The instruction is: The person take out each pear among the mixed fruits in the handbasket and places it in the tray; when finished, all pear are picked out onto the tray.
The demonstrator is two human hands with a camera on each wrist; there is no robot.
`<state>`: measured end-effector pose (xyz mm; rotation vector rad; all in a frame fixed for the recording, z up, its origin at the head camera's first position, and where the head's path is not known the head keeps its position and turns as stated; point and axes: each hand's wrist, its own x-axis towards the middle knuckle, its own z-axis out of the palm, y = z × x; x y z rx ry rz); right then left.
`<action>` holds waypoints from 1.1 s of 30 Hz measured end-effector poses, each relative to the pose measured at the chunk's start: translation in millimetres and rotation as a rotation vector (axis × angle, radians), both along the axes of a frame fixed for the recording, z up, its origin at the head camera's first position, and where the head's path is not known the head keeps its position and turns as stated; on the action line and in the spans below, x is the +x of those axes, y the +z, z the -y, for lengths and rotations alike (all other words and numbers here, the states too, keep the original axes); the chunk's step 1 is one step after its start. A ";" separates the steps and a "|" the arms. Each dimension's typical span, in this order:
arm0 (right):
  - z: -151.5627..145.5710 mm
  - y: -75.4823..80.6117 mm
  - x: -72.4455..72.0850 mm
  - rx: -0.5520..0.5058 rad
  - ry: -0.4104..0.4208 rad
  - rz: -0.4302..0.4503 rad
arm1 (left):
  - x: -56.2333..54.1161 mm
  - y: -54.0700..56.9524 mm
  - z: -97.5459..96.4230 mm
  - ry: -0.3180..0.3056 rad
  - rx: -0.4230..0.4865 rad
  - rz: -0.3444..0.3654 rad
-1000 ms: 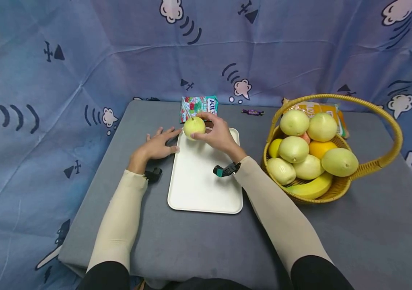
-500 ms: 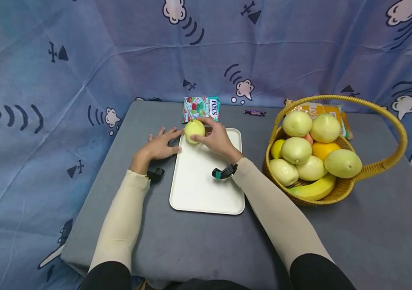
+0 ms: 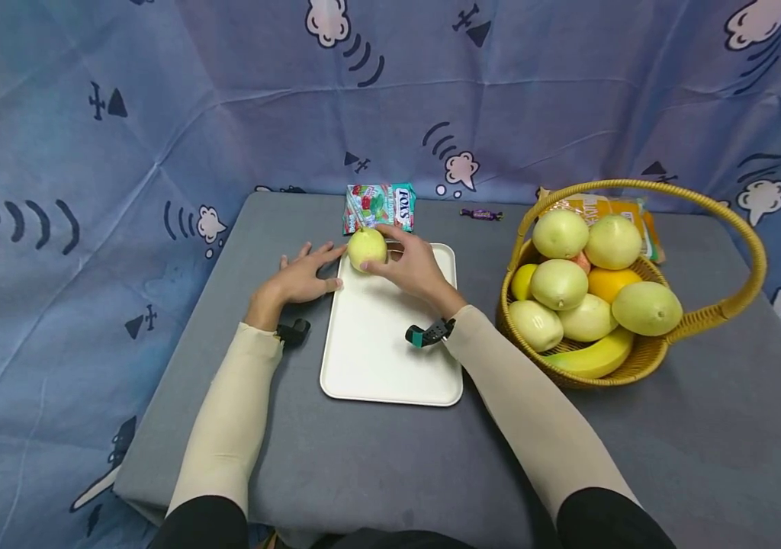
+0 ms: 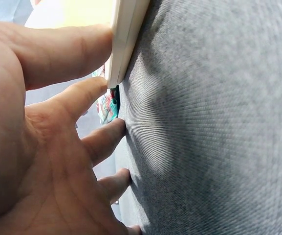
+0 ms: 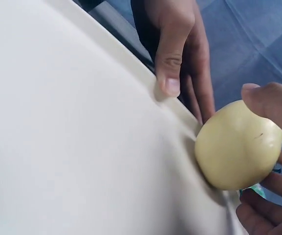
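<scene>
At the far left corner of the smooth white tray [image 3: 384, 347], a round, pale-yellow pear [image 3: 366, 248] is clasped by the curved thumb and fingers of the right hand [image 3: 417, 267], probably against rolling. The tray's left edge is touched by the left hand [image 3: 300, 277], its fingers spread nearly straight, seemingly for steadying on the ribbed grey cloth [image 4: 219, 122].

Creased blue printed backdrop [image 3: 390, 107], grey table [image 3: 349, 465], seemingly cloth-covered

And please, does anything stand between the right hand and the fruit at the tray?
Nothing visible: the right hand holds the fruit directly, at the far left corner of the white tray. The left hand touches the tray's edge, not between them.
</scene>
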<state>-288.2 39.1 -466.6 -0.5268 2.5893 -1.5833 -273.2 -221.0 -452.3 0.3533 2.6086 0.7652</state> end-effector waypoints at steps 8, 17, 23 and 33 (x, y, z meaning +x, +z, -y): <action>-15.2 34.4 28.6 0.020 -0.022 -0.048 | -0.3 -2.3 -0.5 0.002 -0.005 -0.006; -51.9 82.0 83.1 0.007 0.223 -0.117 | 1.2 -1.4 -2.0 0.006 -0.001 0.002; -98.3 102.9 115.0 0.008 0.353 -0.092 | 1.8 1.3 -2.3 0.001 0.000 0.005; -196.4 116.0 145.2 0.091 0.315 -0.131 | 1.3 -0.6 1.4 -0.030 0.033 0.001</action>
